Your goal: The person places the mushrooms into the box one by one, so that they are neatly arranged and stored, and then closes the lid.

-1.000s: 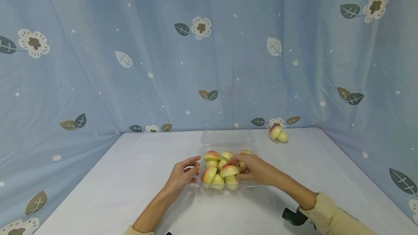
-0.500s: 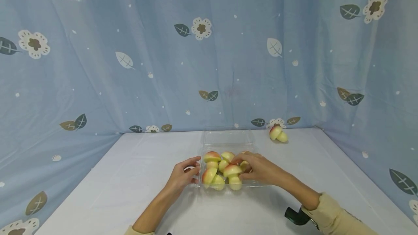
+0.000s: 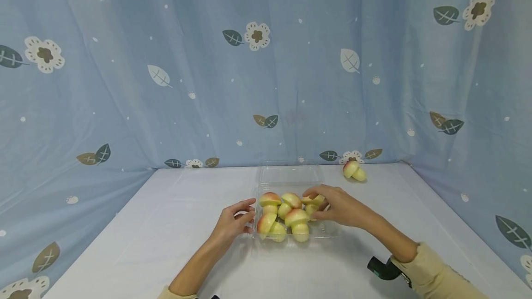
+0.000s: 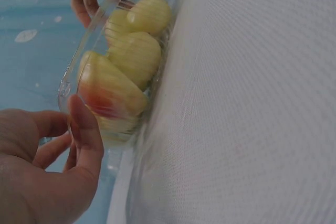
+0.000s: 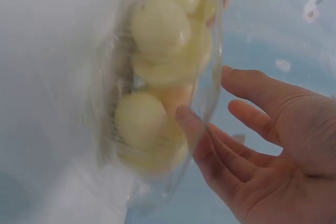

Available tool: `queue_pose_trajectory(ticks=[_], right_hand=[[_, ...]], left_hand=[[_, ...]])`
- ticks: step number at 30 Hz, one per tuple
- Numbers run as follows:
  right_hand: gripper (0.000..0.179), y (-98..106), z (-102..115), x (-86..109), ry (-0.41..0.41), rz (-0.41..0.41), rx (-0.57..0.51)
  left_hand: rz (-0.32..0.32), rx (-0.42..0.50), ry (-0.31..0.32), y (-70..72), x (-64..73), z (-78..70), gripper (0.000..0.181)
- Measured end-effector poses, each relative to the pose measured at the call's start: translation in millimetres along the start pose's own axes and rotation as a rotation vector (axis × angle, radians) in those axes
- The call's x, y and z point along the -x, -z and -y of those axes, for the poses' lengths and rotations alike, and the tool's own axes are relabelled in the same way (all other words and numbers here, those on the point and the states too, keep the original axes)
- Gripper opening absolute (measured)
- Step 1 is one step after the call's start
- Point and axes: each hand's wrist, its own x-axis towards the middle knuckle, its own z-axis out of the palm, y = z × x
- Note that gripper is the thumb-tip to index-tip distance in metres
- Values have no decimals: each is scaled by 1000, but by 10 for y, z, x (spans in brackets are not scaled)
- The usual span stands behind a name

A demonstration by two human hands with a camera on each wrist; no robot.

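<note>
Found one mushroom [image 3: 311, 202] at two o'clock inside the clear box [image 3: 329, 229], with cap toward twelve and stem toward six, nearer to the right hand [image 3: 340, 205], seen with fingers loosely parted about it; cannot confirm contact. Noted four more mushrooms [image 3: 270, 198] crowding it from six round through twelve, plus the left hand [image 3: 232, 221] at nine, with relaxed, spread fingers against the box's side. Recorded opened lid [image 3: 291, 174] at twelve, loose mushroom [image 3: 353, 170] outside toward two.

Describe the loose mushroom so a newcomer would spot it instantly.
On the white table, find the far edge by the blue curtain. Right of the open lid of the clear box lies a red-tinged mushroom, the only one outside the box.
</note>
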Motion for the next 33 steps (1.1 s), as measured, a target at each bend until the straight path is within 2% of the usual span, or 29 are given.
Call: queue_pose_trajectory(ticks=[6,12,18,24,33], right_hand=[[49,130,-88,38,7,-42,9],[44,235,-217,104,-29,-137,64],[41,328,-476,177,-102,-228,116],[40,397,-768,255,-167,-269,164],[39,479,-1073,275,-196,-324,232]], left_hand=[[-7,-4,5,-3,0,-3,43],[5,1,4,7,-7,13,43],[22,-8,3,27,-16,33,43],[23,-12,7,31,-25,35,43],[24,-6,9,25,-22,22,43]])
